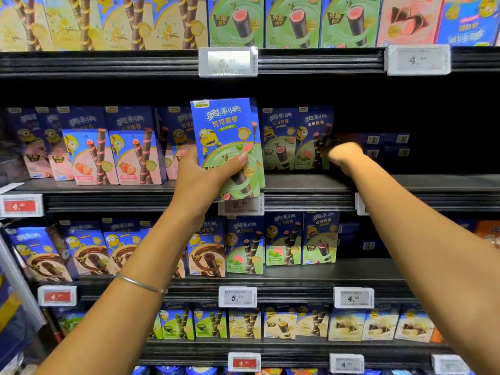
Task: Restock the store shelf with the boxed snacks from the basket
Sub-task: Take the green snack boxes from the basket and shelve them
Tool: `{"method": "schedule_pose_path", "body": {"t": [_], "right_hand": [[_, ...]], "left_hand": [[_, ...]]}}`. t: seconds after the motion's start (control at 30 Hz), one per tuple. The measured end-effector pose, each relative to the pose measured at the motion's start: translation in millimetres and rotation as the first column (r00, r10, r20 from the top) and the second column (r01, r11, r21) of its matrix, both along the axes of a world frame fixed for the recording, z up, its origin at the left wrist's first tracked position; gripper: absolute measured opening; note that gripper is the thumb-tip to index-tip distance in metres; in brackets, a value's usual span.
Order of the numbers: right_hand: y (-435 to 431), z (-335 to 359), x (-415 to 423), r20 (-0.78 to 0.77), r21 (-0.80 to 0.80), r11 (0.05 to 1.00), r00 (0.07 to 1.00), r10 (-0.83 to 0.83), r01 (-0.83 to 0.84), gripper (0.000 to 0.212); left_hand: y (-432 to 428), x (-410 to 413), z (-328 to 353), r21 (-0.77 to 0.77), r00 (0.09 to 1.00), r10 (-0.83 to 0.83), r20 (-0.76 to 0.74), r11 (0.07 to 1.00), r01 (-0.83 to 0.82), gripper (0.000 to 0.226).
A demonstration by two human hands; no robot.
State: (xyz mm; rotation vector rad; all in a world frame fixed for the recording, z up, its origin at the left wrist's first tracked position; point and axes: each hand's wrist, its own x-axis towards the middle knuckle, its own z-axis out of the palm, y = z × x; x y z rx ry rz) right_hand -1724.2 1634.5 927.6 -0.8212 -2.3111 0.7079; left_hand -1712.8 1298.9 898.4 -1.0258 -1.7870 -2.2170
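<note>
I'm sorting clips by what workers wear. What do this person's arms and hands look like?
No sleeves show anywhere in the frame, and there are no gloves on the left hand or the right hand. A thin silver-coloured bangle circles the left wrist. The right wrist carries nothing visible.

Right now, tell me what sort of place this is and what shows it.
Most likely a supermarket snack aisle: tiered dark shelves, rows of identical boxed snacks facing out, price tags clipped along the shelf edges, and a left hand holding a green box.
</note>
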Motion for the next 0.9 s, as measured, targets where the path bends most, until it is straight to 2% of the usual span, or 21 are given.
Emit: {"method": "schedule_pose_path", "body": {"t": [0.07,0.13,0.23,0.3,0.33,0.4,0.47,0.5,0.57,0.63,0.73,0.83,0.9], "right_hand": [[-2.9,1.5,3.3,-0.056,-0.076,0.997,0.998,0.002,-0.006,0.031],[-12.6,6.7,9.7,-0.214,-0.183,0.983,0.977,-0.014,-0.026,0.024],[-43.4,11.8,25.4,-0.470,-0.156,0.987,0.881,-0.051,-0.026,0.014],[-73.4,10.6,36.5,-0.584,-0.129,0.965,0.804,0.111,-0.227,0.017],[-90.6,10.2,42.1,-0.588,-0.126,0.917,0.774,0.237,-0.377,0.022],[-123.4,9.8,52.7,-0.529,-0.217,0.734,0.709,0.466,-0.644,0.037],[-140.0,7.2,56.4,-0.541,-0.299,0.580,0.635,0.551,-0.758,0.037],[-142.8,6.0,56.1,-0.554,-0.290,0.573,0.623,0.552,-0.766,0.032],[-142.9,5.3,56.4,-0.579,-0.267,0.618,0.636,0.511,-0.739,0.026],[-133.5,6.1,52.8,-0.620,-0.284,0.677,0.669,0.411,-0.679,0.028],[-110.4,9.5,42.6,-0.650,-0.308,0.778,0.719,0.247,-0.547,0.027],[-100.3,3.4,29.4,-0.580,-0.260,0.857,0.781,0.231,-0.446,0.028],[-100.7,-3.1,19.7,-0.540,-0.206,0.899,0.811,0.225,-0.386,0.029]], "left_hand": [[-0.1,0.7,-0.1,-0.008,1.000,0.005,-0.005,1.000,-0.005,0.019],[-0.9,-0.5,-0.1,-0.024,1.000,-0.001,-0.012,1.000,0.000,0.016],[-2.5,-2.7,0.9,-0.020,1.000,-0.019,0.012,1.000,0.019,0.012],[-2.5,-3.4,2.8,-0.012,0.999,-0.029,0.025,0.999,0.029,0.012],[-1.4,-3.6,4.0,-0.014,0.999,-0.040,0.022,0.999,0.040,0.008],[3.8,-2.0,5.9,-0.027,0.997,-0.078,0.008,0.997,0.078,0.006],[10.4,1.3,7.2,-0.025,0.993,-0.118,0.017,0.993,0.119,0.018],[13.1,2.4,7.5,-0.012,0.991,-0.126,0.032,0.992,0.127,0.024],[14.2,1.0,6.8,0.016,0.994,-0.096,0.054,0.995,0.096,0.026],[9.4,-4.4,5.3,0.042,0.998,-0.011,0.067,0.999,0.008,0.019],[-5.8,-16.2,4.3,0.071,0.983,0.102,0.152,0.991,-0.114,0.028],[-19.3,-22.2,4.0,0.049,0.982,0.090,0.165,0.994,-0.099,0.031],[-24.6,-22.9,4.2,0.020,0.984,0.125,0.123,0.992,-0.128,0.023]]}}
